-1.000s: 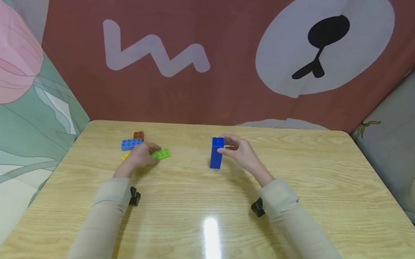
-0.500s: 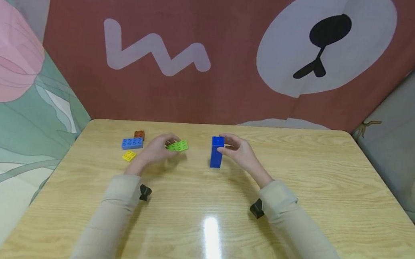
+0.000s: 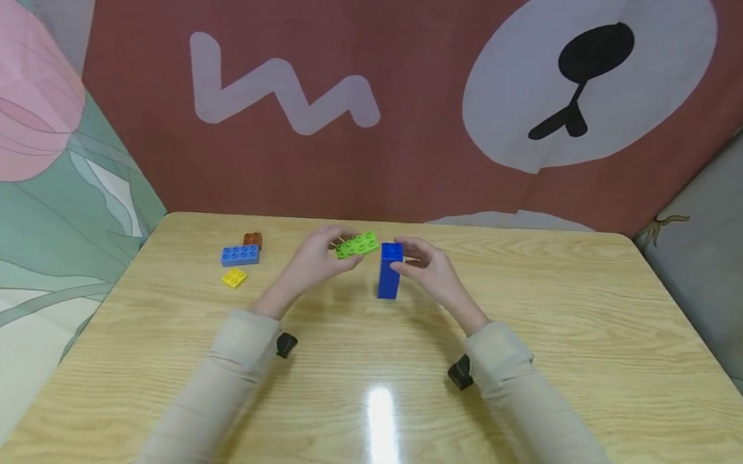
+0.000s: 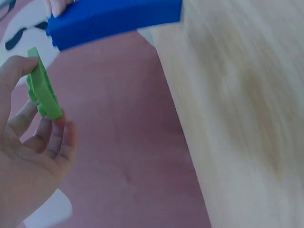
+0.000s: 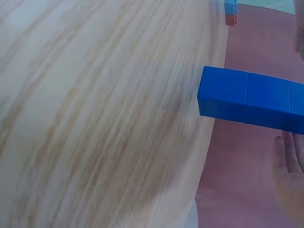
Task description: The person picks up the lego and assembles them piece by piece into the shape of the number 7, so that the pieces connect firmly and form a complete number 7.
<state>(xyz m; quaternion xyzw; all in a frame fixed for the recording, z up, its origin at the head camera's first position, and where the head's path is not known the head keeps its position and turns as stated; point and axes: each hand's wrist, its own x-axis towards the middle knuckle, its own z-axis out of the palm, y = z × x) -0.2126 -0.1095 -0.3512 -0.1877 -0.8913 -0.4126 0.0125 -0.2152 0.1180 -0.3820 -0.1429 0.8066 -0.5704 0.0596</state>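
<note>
A flat lime-green building brick (image 3: 357,245), studs up, is pinched between the thumb and fingers of my left hand (image 3: 313,258). It is held in the air, just left of the top of a tower of blue bricks (image 3: 388,278). The tower stands upright on the table, and my right hand (image 3: 433,271) grips its upper part from the right. In the left wrist view the green brick (image 4: 43,88) is tilted and apart from the blue tower (image 4: 114,21). Seams between stacked bricks show on the tower (image 5: 247,97) in the right wrist view.
At the table's (image 3: 536,287) back left lie a lighter blue brick (image 3: 240,255), a brown brick (image 3: 252,239) behind it and a small yellow brick (image 3: 234,278) in front. A printed red-brown cloth (image 3: 285,176) hangs beyond the back edge.
My left hand has carried the green brick rightward and up from beside the loose bricks to near the tower's top, uncovering the yellow brick. My right hand and the tower have stayed in place.
</note>
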